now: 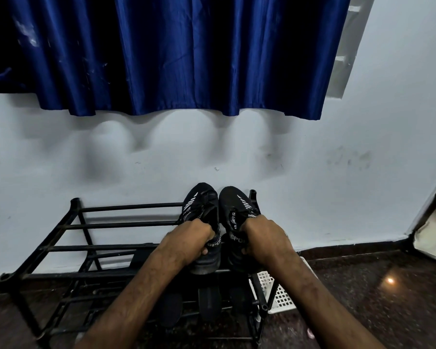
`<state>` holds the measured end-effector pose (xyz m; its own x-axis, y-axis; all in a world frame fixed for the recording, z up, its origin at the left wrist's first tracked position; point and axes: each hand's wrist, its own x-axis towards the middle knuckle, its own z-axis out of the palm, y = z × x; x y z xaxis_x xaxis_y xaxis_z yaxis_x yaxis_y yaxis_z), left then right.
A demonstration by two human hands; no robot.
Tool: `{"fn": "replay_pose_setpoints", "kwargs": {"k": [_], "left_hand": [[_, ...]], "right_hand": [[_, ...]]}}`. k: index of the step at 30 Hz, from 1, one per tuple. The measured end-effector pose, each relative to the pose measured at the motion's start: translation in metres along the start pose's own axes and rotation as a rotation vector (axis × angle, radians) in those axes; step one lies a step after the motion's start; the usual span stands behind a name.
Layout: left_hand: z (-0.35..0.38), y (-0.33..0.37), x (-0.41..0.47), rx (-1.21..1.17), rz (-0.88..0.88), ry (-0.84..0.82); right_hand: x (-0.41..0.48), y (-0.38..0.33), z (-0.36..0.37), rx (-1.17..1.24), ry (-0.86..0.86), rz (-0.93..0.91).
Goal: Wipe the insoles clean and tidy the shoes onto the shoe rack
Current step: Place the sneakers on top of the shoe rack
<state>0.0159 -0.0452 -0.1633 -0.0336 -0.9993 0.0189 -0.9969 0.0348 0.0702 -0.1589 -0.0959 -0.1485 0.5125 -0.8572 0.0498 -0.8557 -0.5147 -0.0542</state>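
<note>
Now the left hand (191, 241) grips the left shoe (201, 201) and the right hand (264, 238) grips the right shoe (230, 200), both on the rack (126, 224), toes at 12 o'clock. Set down crooked, one might slip between the bars.

The left shoe (202, 205) and right shoe (233, 205) lie side by side on the top bars of the shoe rack (126, 224), toes beyond the hands, toward the wall (312, 172). The left hand (189, 241) grips the left shoe's heel and the right hand (264, 238) grips the right shoe's. A basket (280, 293) stands below the right hand, beside the rack
</note>
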Motion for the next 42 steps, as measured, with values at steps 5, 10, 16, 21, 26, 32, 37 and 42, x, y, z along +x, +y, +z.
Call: {"fn": "replay_pose_setpoints", "kwargs": {"k": [5,10,16,21,26,32,37,42], "left_hand": [[-0.002,-0.001,-0.004,0.026,-0.025,-0.039],[-0.011,-0.002,-0.010,0.062,-0.003,-0.042],[-0.028,-0.017,-0.043,-0.038,0.054,0.206],[-0.045,-0.042,-0.098,0.021,-0.068,0.235],[-0.062,-0.081,-0.165,0.049,-0.211,0.185],[-0.067,-0.149,-0.277,0.052,-0.428,0.166],[-0.024,-0.222,-0.377,0.060,-0.631,-0.018],[0.050,-0.273,-0.446,0.040,-0.867,-0.395]], "right_hand": [[-0.004,-0.001,0.002,-0.024,-0.014,-0.007],[-0.010,0.003,-0.007,-0.014,-0.066,-0.010],[-0.013,-0.019,-0.021,-0.030,0.209,-0.045],[-0.019,-0.086,-0.027,0.001,0.248,-0.217],[-0.034,-0.172,-0.028,0.158,0.226,-0.375],[-0.056,-0.284,-0.009,0.203,0.091,-0.588],[-0.069,-0.371,0.044,0.082,-0.253,-0.795],[-0.076,-0.435,0.123,-0.156,-0.598,-0.868]]}}
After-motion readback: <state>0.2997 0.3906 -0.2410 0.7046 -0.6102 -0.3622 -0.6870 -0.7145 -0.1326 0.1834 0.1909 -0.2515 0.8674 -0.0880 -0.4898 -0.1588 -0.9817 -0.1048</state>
